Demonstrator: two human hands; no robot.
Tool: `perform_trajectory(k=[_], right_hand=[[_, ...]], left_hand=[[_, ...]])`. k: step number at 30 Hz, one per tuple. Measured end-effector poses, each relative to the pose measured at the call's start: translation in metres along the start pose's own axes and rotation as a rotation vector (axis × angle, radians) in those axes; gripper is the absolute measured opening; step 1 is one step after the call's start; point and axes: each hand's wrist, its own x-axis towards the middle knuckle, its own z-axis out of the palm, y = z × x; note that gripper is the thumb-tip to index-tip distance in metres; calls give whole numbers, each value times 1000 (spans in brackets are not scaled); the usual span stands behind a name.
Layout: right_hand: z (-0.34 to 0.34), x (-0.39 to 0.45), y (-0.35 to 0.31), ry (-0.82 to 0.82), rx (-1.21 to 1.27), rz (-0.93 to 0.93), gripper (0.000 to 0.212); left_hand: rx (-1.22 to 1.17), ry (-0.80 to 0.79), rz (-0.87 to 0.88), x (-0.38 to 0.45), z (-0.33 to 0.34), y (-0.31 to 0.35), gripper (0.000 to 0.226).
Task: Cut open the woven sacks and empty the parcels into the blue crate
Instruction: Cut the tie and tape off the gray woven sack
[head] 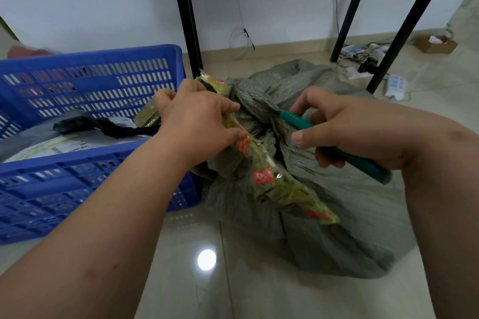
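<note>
A grey-green woven sack (337, 210) stands on the floor at centre right, its bunched top bound with clear tape (267, 176) that carries red labels. My left hand (197, 122) pinches the taped neck of the sack. My right hand (344, 127) grips a green-handled cutter (363, 160), whose tip points into the sack's folds beside the tape; the blade is hidden. The blue crate (85, 163) stands to the left, touching the sack, with several grey and black parcels (77, 134) inside.
Black metal table legs (186, 15) rise behind the crate and another pair (404, 26) at the back right. Cables and a power strip (368, 59) lie by the wall, with a small cardboard box (435, 45) beyond. Glossy floor tiles (233, 280) stretch in front.
</note>
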Motion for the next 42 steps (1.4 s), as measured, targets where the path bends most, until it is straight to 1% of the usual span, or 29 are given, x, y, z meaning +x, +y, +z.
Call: perform_trajectory(k=[6,14,18,20,26,32,34,37,39,42], right_hand=[[4,-3,-6,-48,-136,12,13],[16,4,-15,20,-224,0,9],[15,2,-20,35,-154,-25,4],[15,1,-23,40,-139,-32,3],[26,8,-26,11,-259,43,4],[32,6,-36,8,-466,107,14],[38,9,-38,23,-516,128,19],[47,16,-35,46,-502,157,31],[46,15,-35,36,-503,146,29],[40,6,-35,-21,-531,138,19]], left_hand=[[-79,15,24,0,-4,-1,53],[-72,44,18,0,-11,-5,46],[-54,-17,23,-1,-11,-3,67],[-40,-37,48,-1,-11,-3,70],[15,-45,66,0,-8,0,71],[52,-72,50,-1,-5,3,71],[52,-81,37,-2,-5,8,75],[58,-87,40,-2,-4,15,80],[77,-87,33,0,-3,8,80],[34,-85,-20,0,-7,-6,81]])
